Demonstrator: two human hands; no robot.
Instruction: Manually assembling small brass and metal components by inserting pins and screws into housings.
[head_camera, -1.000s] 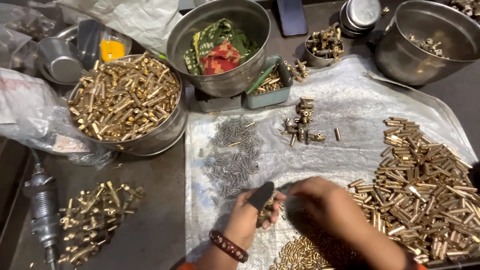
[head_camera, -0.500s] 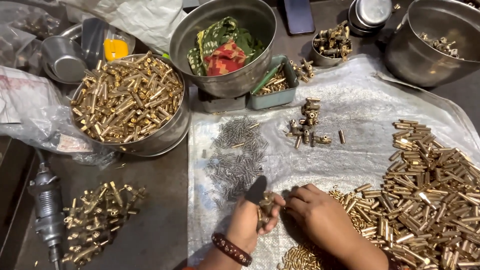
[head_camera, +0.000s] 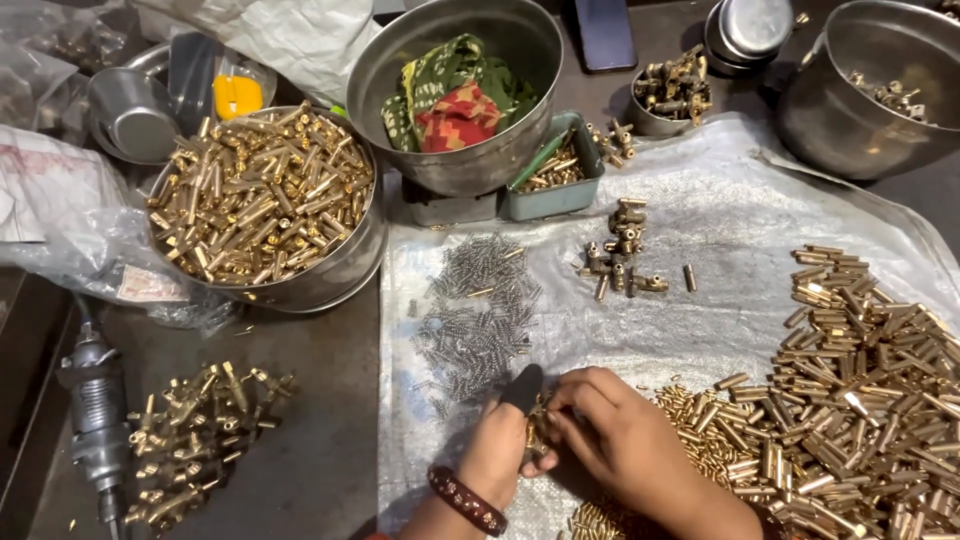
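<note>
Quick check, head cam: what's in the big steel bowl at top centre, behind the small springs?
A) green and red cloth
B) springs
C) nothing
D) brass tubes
A: the steel bowl at top centre holds a bunched green and red cloth, while the brass tubes fill the separate bowl to its left and the springs lie loose on the plastic sheet.

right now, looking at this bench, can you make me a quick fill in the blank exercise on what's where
1. The left hand wears a black cover on its ____.
2. The round steel bowl at top centre holds a folded green and red ____.
3. The small grey steel springs lie on the white plastic sheet, to the ____ of the loose pile of short brass tubes.
4. Both hands pinch a small ____ part; the right hand touches it.

Missing words: thumb; cloth; left; brass
</note>
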